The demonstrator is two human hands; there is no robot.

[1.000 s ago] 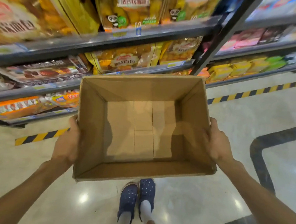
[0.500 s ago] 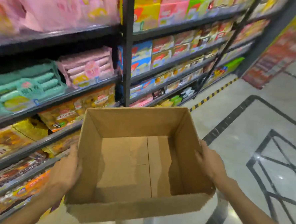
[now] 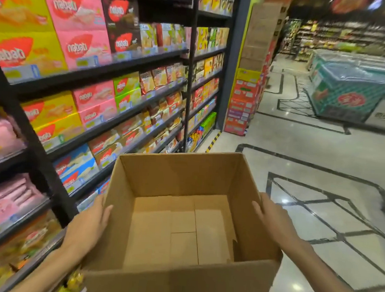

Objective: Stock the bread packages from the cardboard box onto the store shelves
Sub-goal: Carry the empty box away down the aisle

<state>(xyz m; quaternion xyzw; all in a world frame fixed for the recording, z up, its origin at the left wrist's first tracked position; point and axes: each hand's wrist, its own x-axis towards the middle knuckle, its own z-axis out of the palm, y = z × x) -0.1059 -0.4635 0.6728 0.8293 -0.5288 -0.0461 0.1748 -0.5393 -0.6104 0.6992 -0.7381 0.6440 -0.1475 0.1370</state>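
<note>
I carry an open brown cardboard box (image 3: pixel 178 174) in front of me at waist height. Nothing lies inside it; only its bare bottom flaps show. My left hand (image 3: pixel 87 225) presses flat against the box's left wall with the fingers straight. My right hand (image 3: pixel 275 221) lies flat on the right wall in the same way. The store shelves (image 3: pixel 115 66) run along my left, packed with boxed wafers and bagged snacks. Pink wrapped packs (image 3: pixel 5 200) sit on the lower left shelves.
A pillar with stacked red cartons (image 3: pixel 241 103) ends the shelf row ahead. Green chest freezers (image 3: pixel 348 87) stand at the far right. The glossy floor (image 3: pixel 310 153) with black inlay lines stretches ahead and right. Yellow-black tape (image 3: pixel 213 142) marks the shelf base.
The view has swung up and to the right along the aisle, from the low bread shelves to the wafer shelves and open floor. Both hands keep the same hold on the box.
</note>
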